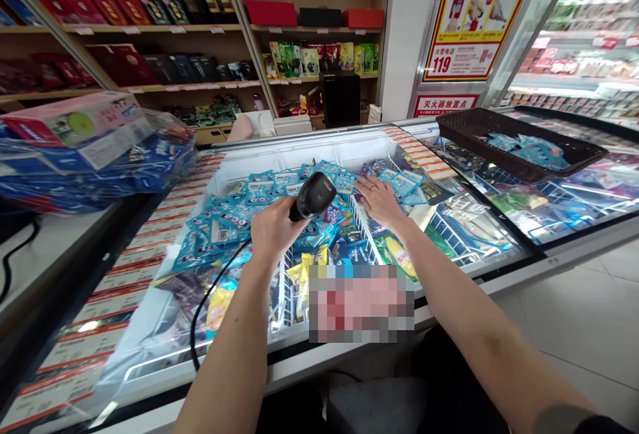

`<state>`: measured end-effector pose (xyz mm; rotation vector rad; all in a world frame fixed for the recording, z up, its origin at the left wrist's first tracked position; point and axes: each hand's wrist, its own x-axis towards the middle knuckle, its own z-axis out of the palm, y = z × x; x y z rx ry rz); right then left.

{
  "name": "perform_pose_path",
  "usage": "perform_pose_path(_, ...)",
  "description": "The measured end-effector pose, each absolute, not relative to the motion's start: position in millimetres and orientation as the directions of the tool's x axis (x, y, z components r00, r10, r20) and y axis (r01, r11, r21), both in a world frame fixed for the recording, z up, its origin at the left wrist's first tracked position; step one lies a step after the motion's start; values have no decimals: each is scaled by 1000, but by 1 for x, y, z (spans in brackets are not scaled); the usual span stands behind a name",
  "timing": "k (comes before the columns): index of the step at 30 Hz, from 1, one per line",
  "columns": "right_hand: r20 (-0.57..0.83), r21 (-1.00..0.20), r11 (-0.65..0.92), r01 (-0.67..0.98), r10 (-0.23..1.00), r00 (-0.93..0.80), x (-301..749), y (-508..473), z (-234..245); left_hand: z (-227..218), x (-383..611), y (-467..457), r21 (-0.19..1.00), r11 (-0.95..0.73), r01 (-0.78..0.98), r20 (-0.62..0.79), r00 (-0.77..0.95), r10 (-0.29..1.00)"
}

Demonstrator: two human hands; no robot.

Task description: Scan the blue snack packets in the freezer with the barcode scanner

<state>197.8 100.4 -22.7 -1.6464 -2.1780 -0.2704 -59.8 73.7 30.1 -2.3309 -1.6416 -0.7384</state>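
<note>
A black handheld barcode scanner [317,193] is gripped in my left hand [272,226], its head pointing away over the freezer. From its handle a black cable hangs down to the left. My right hand [382,202] has its fingers stretched out, the tips touching the edge of the light-blue packets [344,181]; a ring is on one finger. More of these packets, some with barcodes up, are spread across the freezer's glass [227,227] to the left. A smaller group of blue packets [407,184] lies right of my right hand.
Below the glass, white wire baskets [367,234] hold assorted bagged goods. A dark brown basket [519,144] with blue packets stands at the right. Plastic-wrapped boxes [84,148] are stacked at the left. Price labels [144,247] line the freezer's edge. Stocked shelves [164,28] stand behind.
</note>
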Motion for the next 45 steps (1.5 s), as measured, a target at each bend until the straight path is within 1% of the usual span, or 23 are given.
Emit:
perform_pose_path(2, 399, -56, 373, 926, 859, -322, 196, 102, -26, 30, -60, 74, 129, -366, 922, 502, 258, 826)
perform_pose_path(4, 384, -63, 410, 910, 852, -357, 195, 104, -28, 29, -60, 75, 133, -362, 923, 507, 251, 825)
perform_pose_path(7, 391, -106, 406, 908, 856, -338, 193, 103, -26, 28, -61, 75, 135, -355, 925, 516, 241, 822)
perform_pose_path(12, 418, -141, 414, 899, 848, -325, 189, 96, -16, 28, -61, 76, 141, -357, 923, 504, 243, 828)
perform_pose_path(15, 439, -176, 385, 906, 855, -278, 186, 94, -12, 28, -61, 77, 132, -371, 919, 503, 260, 824)
perform_pose_path(18, 457, -178, 302, 936, 868, -194, 187, 94, -11, 28, -60, 76, 127, -376, 918, 502, 268, 822)
perform_pose_path(21, 364, -136, 220, 966, 918, -158, 189, 96, -12, 29, -59, 74, 123, -379, 917, 490, 275, 827)
perform_pose_path(23, 307, -110, 220, 969, 935, -177, 192, 97, -13, 31, -59, 73, 117, -379, 918, 479, 283, 831)
perform_pose_path(25, 300, -110, 246, 963, 932, -204, 194, 98, -12, 31, -58, 71, 106, -383, 918, 467, 294, 834)
perform_pose_path(27, 317, -138, 235, 962, 931, -181, 197, 98, -12, 32, -57, 70, 96, -392, 915, 461, 308, 832)
perform_pose_path(29, 317, -178, 179, 968, 941, -116, 199, 97, -11, 32, -57, 70, 89, -403, 911, 461, 321, 827)
perform_pose_path(31, 290, -215, 116, 970, 956, -50, 200, 96, -11, 31, -57, 71, 85, -410, 908, 463, 328, 823)
perform_pose_path(35, 228, -276, 45, 960, 973, 20, 200, 94, -11, 30, -57, 72, 87, -415, 906, 460, 332, 823)
perform_pose_path(38, 198, -364, -22, 931, 975, 100, 199, 94, -10, 30, -57, 72, 104, -425, 899, 464, 334, 821)
perform_pose_path(41, 240, -464, -41, 885, 956, 170, 199, 97, -10, 31, -57, 71, 127, -418, 899, 466, 318, 826)
perform_pose_path(45, 309, -569, -20, 822, 922, 236, 203, 104, -13, 33, -56, 70, 144, -401, 905, 459, 298, 837)
